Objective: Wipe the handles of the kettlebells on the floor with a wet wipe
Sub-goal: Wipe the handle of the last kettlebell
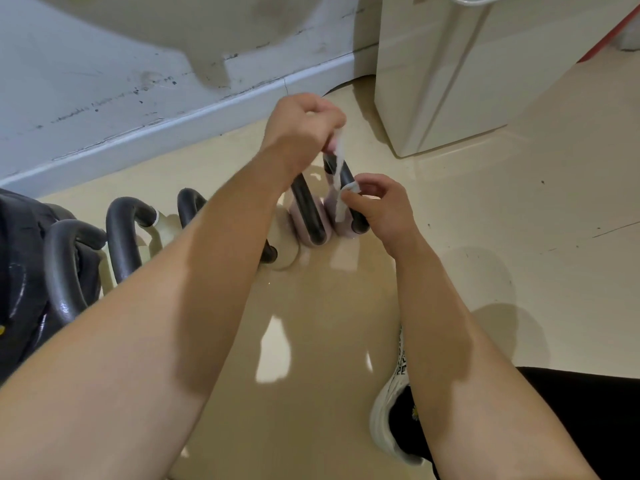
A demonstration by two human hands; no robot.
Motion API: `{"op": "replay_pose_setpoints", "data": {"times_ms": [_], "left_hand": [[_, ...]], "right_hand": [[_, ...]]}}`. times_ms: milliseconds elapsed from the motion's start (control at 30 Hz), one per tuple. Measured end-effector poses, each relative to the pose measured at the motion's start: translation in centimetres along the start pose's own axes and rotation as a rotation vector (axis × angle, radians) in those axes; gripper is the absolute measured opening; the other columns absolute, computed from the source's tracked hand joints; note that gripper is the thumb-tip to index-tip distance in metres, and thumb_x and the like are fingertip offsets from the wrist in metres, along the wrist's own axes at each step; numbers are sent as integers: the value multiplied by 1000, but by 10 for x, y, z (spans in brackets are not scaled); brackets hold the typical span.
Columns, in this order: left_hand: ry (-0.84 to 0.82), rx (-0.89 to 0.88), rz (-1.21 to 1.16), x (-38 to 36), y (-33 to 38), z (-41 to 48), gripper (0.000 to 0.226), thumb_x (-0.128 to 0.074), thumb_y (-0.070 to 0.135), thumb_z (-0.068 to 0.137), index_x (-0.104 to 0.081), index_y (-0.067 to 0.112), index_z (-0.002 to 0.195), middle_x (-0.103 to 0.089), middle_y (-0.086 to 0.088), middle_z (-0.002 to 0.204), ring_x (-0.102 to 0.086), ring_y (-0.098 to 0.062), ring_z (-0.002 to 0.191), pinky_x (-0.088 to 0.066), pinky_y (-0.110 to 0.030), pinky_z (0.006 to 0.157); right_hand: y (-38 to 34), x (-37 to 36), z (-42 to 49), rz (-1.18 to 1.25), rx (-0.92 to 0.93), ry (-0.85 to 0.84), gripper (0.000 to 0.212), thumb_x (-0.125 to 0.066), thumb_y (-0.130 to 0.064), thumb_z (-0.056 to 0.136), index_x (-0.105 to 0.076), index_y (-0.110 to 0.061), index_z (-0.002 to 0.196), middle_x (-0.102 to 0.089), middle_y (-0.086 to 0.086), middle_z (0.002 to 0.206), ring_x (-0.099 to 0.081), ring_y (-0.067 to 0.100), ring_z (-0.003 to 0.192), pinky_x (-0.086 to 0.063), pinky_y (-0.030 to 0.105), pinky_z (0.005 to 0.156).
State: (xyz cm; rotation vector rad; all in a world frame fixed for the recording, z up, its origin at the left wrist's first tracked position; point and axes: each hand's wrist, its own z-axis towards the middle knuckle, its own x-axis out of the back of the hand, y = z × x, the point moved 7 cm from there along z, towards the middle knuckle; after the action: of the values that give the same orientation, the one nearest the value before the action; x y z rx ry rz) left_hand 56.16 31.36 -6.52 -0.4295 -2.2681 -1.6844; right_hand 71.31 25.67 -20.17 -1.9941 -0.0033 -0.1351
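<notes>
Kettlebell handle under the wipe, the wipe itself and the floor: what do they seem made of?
Kettlebell handle: black and smooth with a dull sheen, probably a rubber or plastic coating; I cannot tell which.
Wet wipe: a thin white nonwoven sheet, limp and slightly see-through where the left hand and right hand stretch it.
Floor: glossy beige tile or vinyl, judging from its bright reflections.

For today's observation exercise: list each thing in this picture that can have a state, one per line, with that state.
White wet wipe: stretched taut against the black handle.
Pink kettlebell with black handle: standing upright, handle being wiped.
Left hand: pinching the wipe's upper end.
Right hand: pinching the wipe's lower part.
Cream kettlebells: upright, untouched.
</notes>
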Motion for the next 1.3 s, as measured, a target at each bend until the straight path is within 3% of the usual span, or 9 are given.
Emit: {"op": "replay_pose_setpoints", "data": {"times_ms": [133, 300, 400, 533, 667, 767, 967, 1067, 1300], "left_hand": [[-196, -25, -166, -18, 27, -4, 17, -51, 12, 99, -66, 10, 105, -76, -7, 89, -76, -23, 81, -58, -33, 76], [100, 84, 97, -8, -32, -9, 19, -50, 10, 93, -64, 23, 96, -68, -5, 103, -69, -24, 94, -59, -45, 86], [13, 235, 239, -22, -60, -25, 28, -49, 6, 94, -57, 20, 116, -62, -7, 115, -65, -26, 101, -54, -40, 93], [26, 218, 226, -38, -59, -37, 27, -48, 6, 96, -51, 27, 81, -60, 0, 92, -60, -23, 94, -47, -26, 73], [218, 107, 107, -34, -62, -41, 25, -50, 4, 93, -67, 22, 99, -70, 9, 102, -64, -7, 99, -46, -13, 82], [181, 55, 113, -40, -65, -43, 28, -53, 4, 94, -67, 21, 111, -66, 14, 103, -61, 2, 93, -41, -1, 77], [165, -90, 286, -44, -64, -28, 15, -66, 18, 90, -60, 31, 95, -64, 6, 105, -66, -12, 92, -57, -35, 83], [169, -104, 286, -41, -63, -25, 12, -63, 16, 93, -61, 26, 89, -67, 5, 93, -66, -11, 84, -55, -26, 78], [218, -155, 444, -33, -59, 1, 22, -60, 11, 91, -70, 29, 85, -69, 6, 89, -63, -19, 89, -52, -30, 77]], "right_hand": [[-3, 1, -6, -106, 9, 126, 59, -87, -28, 77, -54, -18, 126, -62, -8, 104, -68, 10, 89, -60, 34, 84], [-1, -2, -13, -23, 27, 183, 75, -85, -28, 80, -45, -27, 144, -58, -2, 118, -68, 15, 92, -58, 24, 67], [-5, -3, -15, -47, 92, 200, 78, -85, -27, 80, -44, -33, 147, -50, 0, 131, -64, 15, 104, -58, 24, 79], [-17, 0, -21, -158, 201, 282, 54, -87, -27, 76, -54, -35, 118, -44, -3, 129, -54, 8, 104, -51, 18, 83], [-21, 0, -24, -157, 233, 308, 16, -81, -26, 83, -68, -26, 91, -65, -8, 105, -67, 8, 90, -59, 36, 82], [-15, 1, -21, -115, 192, 288, 9, -77, -24, 87, -77, -18, 94, -73, -7, 101, -72, 9, 89, -60, 40, 81], [-26, 4, -7, -113, 226, 235, 17, -78, -13, 84, -75, -19, 100, -65, -9, 117, -66, 6, 107, -57, 26, 92], [-32, 0, 2, -127, 220, 161, 22, -77, -13, 86, -76, -19, 107, -75, -8, 103, -72, 3, 90, -59, 24, 87], [-37, 1, 27, -60, 137, 82, 15, -86, -20, 78, -79, -28, 67, -76, 5, 77, -74, 32, 86, -62, 47, 86]]}}
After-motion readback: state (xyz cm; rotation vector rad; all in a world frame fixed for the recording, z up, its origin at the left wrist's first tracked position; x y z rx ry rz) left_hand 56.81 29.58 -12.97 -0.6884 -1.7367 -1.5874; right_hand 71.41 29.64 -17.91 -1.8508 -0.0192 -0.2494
